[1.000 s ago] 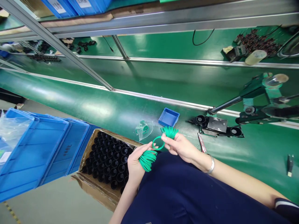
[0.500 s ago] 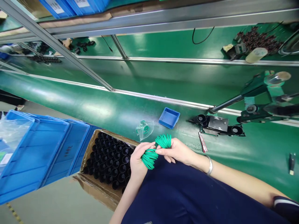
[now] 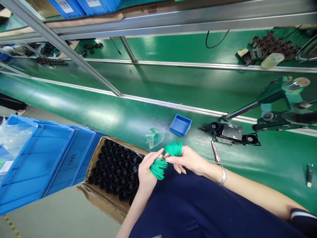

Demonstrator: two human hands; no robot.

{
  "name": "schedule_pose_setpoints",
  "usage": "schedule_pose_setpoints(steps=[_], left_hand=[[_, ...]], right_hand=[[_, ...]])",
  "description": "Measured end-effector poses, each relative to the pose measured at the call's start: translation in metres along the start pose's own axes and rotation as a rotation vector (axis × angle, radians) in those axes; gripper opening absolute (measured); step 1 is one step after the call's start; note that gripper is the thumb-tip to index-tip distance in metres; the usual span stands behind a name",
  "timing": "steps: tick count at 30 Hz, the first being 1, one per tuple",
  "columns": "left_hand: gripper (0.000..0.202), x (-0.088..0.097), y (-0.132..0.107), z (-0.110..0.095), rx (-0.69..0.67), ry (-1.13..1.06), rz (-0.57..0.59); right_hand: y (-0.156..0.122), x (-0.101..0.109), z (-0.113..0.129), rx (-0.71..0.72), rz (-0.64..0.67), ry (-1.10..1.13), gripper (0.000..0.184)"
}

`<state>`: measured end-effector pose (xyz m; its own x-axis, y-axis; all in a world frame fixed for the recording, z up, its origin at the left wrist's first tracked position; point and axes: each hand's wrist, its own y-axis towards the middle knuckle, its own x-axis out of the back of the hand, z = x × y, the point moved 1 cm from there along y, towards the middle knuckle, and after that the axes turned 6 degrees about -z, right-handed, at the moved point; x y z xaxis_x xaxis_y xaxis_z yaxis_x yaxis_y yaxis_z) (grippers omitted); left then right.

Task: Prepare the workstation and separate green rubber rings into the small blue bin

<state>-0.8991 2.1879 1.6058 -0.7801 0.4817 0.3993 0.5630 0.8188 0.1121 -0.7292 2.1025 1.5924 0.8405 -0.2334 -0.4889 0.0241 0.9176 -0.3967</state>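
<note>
My left hand (image 3: 146,170) is closed around a bunch of thin green rubber rings (image 3: 158,168) that fan out below its fingers. My right hand (image 3: 190,160), with a silver bangle at the wrist, is closed on a second bunch of green rings (image 3: 174,148) sticking up from its fingers. The two hands meet fingertip to fingertip just above my dark blue lap, near the front edge of the green bench (image 3: 272,165).
A cardboard box (image 3: 95,196) of black cylindrical parts stands lower left beside blue crates (image 3: 42,162). On the bench lie a clear bag with green rings (image 3: 153,136), a small blue tray (image 3: 180,125), a black fixture (image 3: 231,133), tweezers (image 3: 215,151) and a green press (image 3: 279,105).
One second ago a single green ring was stretched between my hands; now the hands are drawn together and the loop is no longer seen. The right bunch sits slightly lower.
</note>
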Motion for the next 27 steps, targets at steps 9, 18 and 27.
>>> schedule_pose_setpoints(steps=[9,18,27], left_hand=[[0.046,0.006,-0.001,0.006,-0.220,0.234,0.019],[0.052,0.008,-0.011,0.013,-0.335,0.177,0.062],[0.025,0.008,-0.002,0.002,-0.148,0.130,0.007]], right_hand=[[0.003,-0.005,-0.005,-0.036,-0.012,0.034,0.034],[0.003,-0.006,-0.003,-0.107,-0.075,0.217,0.037],[0.002,-0.001,0.004,0.025,-0.166,0.189,0.035]])
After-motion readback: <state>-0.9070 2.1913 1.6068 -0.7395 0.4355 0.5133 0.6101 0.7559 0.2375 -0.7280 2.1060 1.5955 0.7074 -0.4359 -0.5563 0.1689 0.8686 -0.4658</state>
